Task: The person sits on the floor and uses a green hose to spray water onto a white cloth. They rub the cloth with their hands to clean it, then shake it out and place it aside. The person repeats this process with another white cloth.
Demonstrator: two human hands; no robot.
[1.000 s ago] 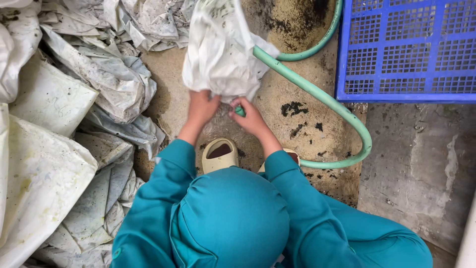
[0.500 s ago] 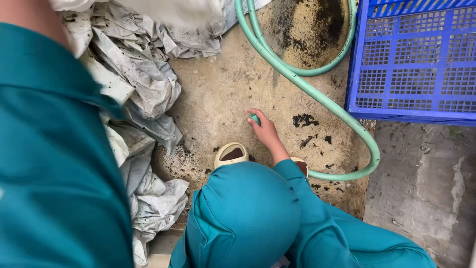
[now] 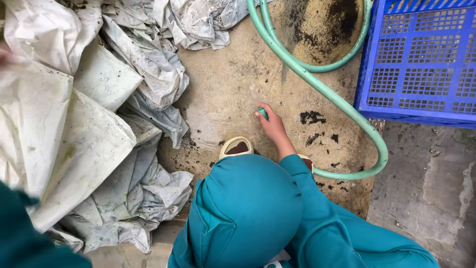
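1. At the centre of the view, the right hand [image 3: 271, 125] is seen clenched around the end of a green hose [image 3: 342, 106], just above the wet floor [image 3: 223, 94].
2. From that grip the hose is looped out to 3 o'clock, up past a blue crate [image 3: 421, 59] at 2 o'clock, and back towards 12 o'clock.
3. Dark soil crumbs [image 3: 311, 117] are scattered just to 3 o'clock of the right hand.
4. A sandal [image 3: 237, 147] is seen near the hand, at its 7 o'clock.
5. Dirty white sacks [image 3: 59, 129] are heaped from 8 to 12 o'clock.
6. A pink blur at the 9 o'clock edge may be the left hand [image 3: 5, 55]; its grip cannot be told.
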